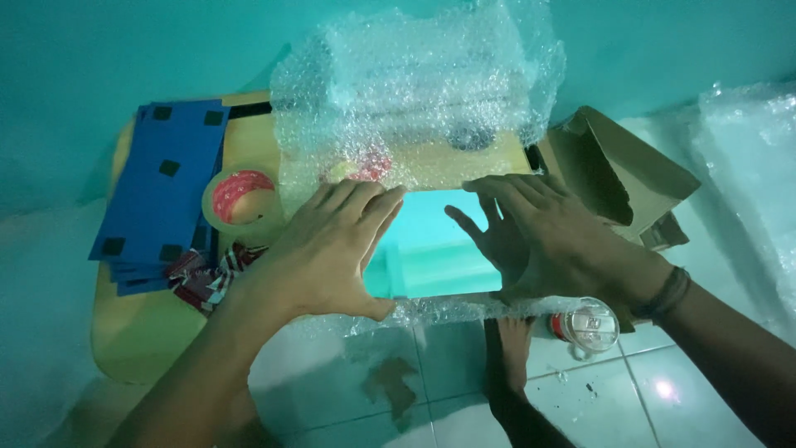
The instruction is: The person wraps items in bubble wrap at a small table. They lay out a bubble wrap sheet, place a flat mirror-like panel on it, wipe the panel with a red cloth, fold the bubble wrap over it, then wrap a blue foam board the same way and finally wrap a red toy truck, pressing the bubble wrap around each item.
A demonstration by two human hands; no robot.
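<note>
The left hand (327, 253) and right hand (551, 236) are lying nearest, at lower centre, palms flat and fingers spread, gripping nothing, pressing on the bubble wrap (414, 91) spread from mid-frame to top centre over a wooden board (141, 332). Blue sheets (162, 187) and a tape roll (239, 199) are sitting at left, a cardboard box (618, 174) at right.

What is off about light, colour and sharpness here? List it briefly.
Head view: a strong teal cast tints everything; the light is dim. A bright glare spot sits on the floor tile. The bubble wrap glints with sparkle. The left hand and right hand are fairly sharp; the edges look soft.
</note>
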